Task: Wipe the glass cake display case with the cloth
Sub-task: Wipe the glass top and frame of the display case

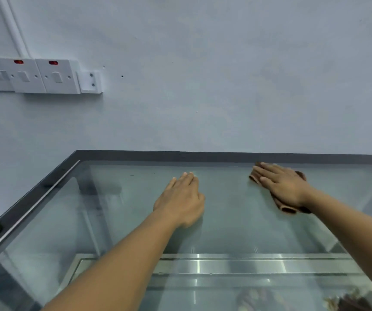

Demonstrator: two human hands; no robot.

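Observation:
The glass cake display case [117,221] fills the lower half of the view, its flat top pane framed in dark metal. My right hand [281,184] lies flat on a brown cloth [287,208] near the pane's far edge, fingers stretched toward the wall. Only the cloth's edges show around the hand. My left hand [181,199] rests palm down on the bare glass to the left of it, holding nothing.
A pale wall [203,75] rises right behind the case. White wall switches [36,76] with red lights sit at upper left. Through the glass I see metal shelf rails [225,265] and blurred cakes [349,299] at the bottom right.

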